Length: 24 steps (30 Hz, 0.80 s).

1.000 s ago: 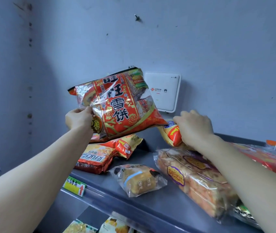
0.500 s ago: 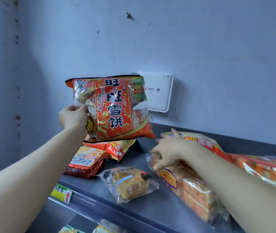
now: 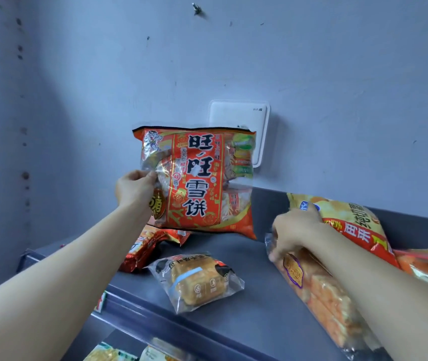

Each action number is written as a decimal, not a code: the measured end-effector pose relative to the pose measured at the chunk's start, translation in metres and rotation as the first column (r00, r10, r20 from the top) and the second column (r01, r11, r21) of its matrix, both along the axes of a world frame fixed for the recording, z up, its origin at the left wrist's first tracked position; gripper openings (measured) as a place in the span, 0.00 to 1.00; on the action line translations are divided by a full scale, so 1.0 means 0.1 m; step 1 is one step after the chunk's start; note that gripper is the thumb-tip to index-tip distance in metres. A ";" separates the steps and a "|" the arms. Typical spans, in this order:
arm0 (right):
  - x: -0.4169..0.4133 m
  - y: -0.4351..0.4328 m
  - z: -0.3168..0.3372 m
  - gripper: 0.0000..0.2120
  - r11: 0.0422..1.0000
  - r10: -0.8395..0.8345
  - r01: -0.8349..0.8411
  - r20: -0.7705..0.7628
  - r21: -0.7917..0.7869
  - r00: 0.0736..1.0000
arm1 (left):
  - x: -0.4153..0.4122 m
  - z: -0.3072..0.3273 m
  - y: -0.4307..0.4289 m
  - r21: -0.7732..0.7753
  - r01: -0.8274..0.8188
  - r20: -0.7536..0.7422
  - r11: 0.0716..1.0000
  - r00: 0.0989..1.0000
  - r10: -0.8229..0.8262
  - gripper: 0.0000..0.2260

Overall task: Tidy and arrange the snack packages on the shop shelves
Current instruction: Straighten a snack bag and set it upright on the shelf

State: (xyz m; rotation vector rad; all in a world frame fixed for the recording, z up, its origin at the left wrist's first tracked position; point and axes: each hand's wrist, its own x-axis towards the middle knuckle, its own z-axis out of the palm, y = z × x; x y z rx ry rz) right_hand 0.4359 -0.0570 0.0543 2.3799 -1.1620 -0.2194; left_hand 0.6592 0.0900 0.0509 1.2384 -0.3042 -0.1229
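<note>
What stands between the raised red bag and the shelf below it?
A red-orange packet lies on the shelf under the lower corner of the red bag beside the left hand that grips it. Under its other half nothing visible blocks it.

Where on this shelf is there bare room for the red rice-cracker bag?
Bare shelf runs between the small bread pack and the long biscuit pack, back to the wall. Crowded: the right end, and red packets far left.
</note>
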 end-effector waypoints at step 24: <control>-0.02 -0.37 0.25 0.14 1.000 0.023 0.001 0.822 -0.029 0.568 | 0.83 -0.45 -0.26 0.926 -0.252 0.338 0.282 0.886 -0.317 0.23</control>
